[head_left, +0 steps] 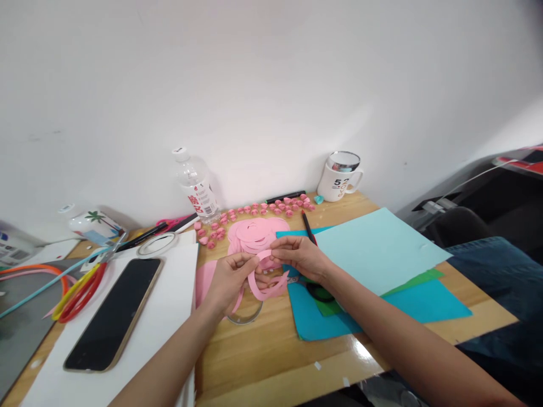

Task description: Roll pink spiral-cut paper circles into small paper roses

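Observation:
A curled pink paper strip (263, 291) hangs in loops between my two hands at the middle of the table. My left hand (232, 275) pinches one part of it between thumb and fingers. Just to the right, my right hand (299, 255) has its fingers closed on the strip's upper end. Behind them lies a pile of pink paper spirals (254, 232). Many small rolled pink paper buds (254, 209) stand in rows along the wall, with one teal bud (318, 199) by the mug. A roll of tape (245, 317) lies below my hands.
Light blue paper (382, 249) rests on green and blue sheets at the right, near a mug (339, 176) and a red-tipped pen (308, 226). A bottle (197, 189) stands at the back. Leftward are a phone (113, 314), white sheets (169, 316) and red and yellow scissors (85, 291).

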Tool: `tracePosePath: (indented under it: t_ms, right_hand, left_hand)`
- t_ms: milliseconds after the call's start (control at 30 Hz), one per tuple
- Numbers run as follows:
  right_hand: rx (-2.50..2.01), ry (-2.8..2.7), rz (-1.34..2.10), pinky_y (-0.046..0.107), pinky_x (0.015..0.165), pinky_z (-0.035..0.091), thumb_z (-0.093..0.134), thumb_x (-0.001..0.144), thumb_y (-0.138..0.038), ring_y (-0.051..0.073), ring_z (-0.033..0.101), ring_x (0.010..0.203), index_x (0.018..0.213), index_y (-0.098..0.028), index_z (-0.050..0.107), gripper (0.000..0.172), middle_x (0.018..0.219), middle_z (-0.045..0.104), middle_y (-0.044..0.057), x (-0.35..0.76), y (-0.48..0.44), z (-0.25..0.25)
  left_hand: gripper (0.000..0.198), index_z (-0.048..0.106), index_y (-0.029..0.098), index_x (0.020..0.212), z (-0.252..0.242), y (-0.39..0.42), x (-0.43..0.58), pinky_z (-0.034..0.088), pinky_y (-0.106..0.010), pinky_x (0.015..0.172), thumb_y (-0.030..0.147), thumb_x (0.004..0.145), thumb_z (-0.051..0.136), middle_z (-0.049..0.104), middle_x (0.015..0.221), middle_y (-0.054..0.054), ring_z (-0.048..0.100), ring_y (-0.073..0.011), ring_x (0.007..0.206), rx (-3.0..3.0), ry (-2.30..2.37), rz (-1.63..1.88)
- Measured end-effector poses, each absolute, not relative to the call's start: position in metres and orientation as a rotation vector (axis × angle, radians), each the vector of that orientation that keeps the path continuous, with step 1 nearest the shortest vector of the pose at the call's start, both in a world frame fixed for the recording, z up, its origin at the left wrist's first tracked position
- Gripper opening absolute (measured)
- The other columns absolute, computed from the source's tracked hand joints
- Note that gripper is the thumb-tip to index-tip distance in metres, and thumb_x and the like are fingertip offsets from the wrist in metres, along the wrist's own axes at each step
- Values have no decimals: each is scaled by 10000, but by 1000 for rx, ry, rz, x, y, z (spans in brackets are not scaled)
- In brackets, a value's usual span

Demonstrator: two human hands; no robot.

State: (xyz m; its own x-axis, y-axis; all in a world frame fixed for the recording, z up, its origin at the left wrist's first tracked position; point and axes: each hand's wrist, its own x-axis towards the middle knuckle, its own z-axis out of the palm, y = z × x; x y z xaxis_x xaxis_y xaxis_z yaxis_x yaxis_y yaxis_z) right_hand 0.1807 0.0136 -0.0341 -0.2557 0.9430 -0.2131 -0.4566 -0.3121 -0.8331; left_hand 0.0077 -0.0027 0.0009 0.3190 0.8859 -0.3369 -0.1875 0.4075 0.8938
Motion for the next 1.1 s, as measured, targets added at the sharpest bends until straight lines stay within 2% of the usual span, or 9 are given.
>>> tracePosePath:
  t_ms: [167,467,600,767,967,1100]
  right_hand:
    - [-911,-833,1751,182,564,498,778,507,-179,83,610,524,703,-126,652,239,602,657,4,181,14,-36]
    - [-909,-786,1695,184,572,492,778,508,-204,70,593,536,651,-134,644,208,624,652,-5,179,13,-35]
    - [-903,-756,1680,201,658,499,777,509,-219,84,610,607,654,-143,663,200,653,655,-10,179,15,-38]
    - [-901,-764,1719,208,676,499,771,518,-214,85,614,602,687,-140,675,208,674,664,2,180,15,-35]
    - [-919,-771,1699,199,581,498,776,506,-203,77,601,528,720,-141,665,248,645,663,-1,180,14,-34]
    - [-927,-786,1696,179,535,489,775,513,-198,72,590,505,685,-137,650,221,596,646,-11,180,13,-35]
  left_hand:
    - [266,573,109,628,1,-3,8,522,-278,534,341,607,702,646,544,-36,630,-166,524,867,979,849]
    - [199,596,114,654,2,-3,8,500,-269,493,280,616,701,615,521,-9,614,-161,508,871,979,845]
    - [202,598,114,634,2,-2,8,491,-249,517,294,629,689,601,509,0,589,-128,490,895,977,855]
    - [211,572,111,569,1,-3,8,411,-164,420,276,650,675,572,482,19,488,-54,403,940,1014,892]
    - [208,593,114,631,1,-5,8,469,-231,481,308,655,665,629,530,-19,551,-105,442,916,1009,864]
    - [208,606,113,614,2,-5,8,448,-213,484,308,653,666,631,527,-21,549,-104,461,959,1039,860]
